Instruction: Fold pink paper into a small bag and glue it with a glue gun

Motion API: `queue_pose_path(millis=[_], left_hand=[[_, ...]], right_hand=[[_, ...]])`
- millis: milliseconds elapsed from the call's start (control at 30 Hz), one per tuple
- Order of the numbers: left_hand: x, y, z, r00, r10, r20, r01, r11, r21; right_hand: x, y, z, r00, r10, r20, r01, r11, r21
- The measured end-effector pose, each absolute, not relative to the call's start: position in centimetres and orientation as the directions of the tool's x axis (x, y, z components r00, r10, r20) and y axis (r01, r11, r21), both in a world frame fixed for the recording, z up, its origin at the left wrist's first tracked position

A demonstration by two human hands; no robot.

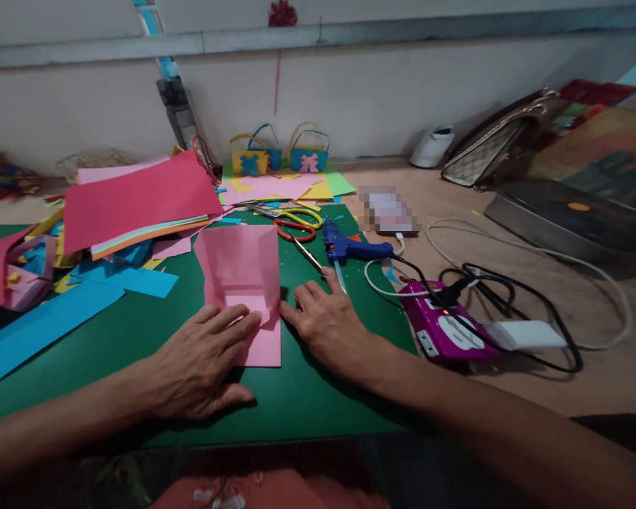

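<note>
A folded piece of pink paper (244,265) lies on the green mat (318,413), its upper part standing up with creased sides. My left hand (204,357) rests flat over its lower left part, fingers stretched across the fold and thumb apart. At the paper's right edge, my right hand (331,318) touches it with one fingertip; its other fingers are spread and slightly bent. A thin pointed stick (308,253) lies just beyond those fingers. Red-and-yellow-handled scissors (297,223) and a blue glue gun (350,246) lie behind the right hand.
Coloured paper sheets (143,201) are piled at left, beside blue strips (53,329). Small paper baskets (308,157) stand by the wall. On the right are a purple power strip (445,325) with looping cables, a phone (389,211) and a handbag (487,148).
</note>
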State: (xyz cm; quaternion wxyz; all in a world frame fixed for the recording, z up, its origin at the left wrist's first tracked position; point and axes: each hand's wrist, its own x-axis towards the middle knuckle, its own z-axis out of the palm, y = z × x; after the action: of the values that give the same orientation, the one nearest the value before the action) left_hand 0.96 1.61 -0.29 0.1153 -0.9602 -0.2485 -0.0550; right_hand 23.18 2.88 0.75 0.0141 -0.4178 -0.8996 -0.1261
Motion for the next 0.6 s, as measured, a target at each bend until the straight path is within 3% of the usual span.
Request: queue_pose_path(millis=[600], left_hand=[[0.92,1.91,0.35,0.899,0.42,0.126,0.438,-0.873,-0.216]], right_hand=[[23.12,3.13,0.86,-0.578,0.805,0.134,0.806,0.537,0.25]])
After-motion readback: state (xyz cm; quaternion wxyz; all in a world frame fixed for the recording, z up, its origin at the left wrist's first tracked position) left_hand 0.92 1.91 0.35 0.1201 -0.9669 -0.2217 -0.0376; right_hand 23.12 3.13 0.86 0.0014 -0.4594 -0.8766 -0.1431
